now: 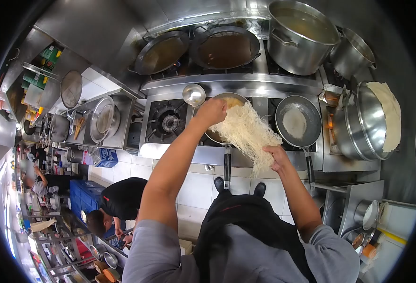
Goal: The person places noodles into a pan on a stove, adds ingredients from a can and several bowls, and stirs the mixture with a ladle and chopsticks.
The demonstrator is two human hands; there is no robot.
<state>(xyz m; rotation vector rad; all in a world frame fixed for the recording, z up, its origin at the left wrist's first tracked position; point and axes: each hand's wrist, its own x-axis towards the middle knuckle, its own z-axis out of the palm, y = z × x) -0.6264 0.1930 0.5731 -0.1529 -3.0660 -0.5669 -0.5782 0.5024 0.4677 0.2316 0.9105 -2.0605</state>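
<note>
Head view, only view. I take the dark round frying pan with the long black handle (220,134) on the steel stove counter (245,85) as my landmark.

Left hand (211,111): over the pan's near-left rim, fingers closed round the top end of a pale, tangled bundle of thin rice noodles (245,132). Right hand (276,155): to the right of the pan and nearer me, beyond its rim, fingers curled under the lower end of the same bundle. The noodles stretch between both hands in a loose sheet; the upper part hangs over the pan, the lower part past its right rim, over the counter's front edge and the white tiled floor (194,184).

Around the pan: a round steel ladle (194,94) just left of it; an unlit black gas burner (169,122) further left; a second dark frying pan with a pale patch in it (297,121) just right; a tall steel stockpot of broth (301,37) behind and to the right. A person in a black shirt (118,200) bends over, well left of the pan and below it.

Risks, my judgement:
- Loose strands at the lower end could slip out and fall to the floor, since that end is held only from beneath.
- Trailing strands could drag into the neighbouring pan.
- The left forearm sits low over the stove; I cannot tell whether the burner under the pan is lit.
</note>
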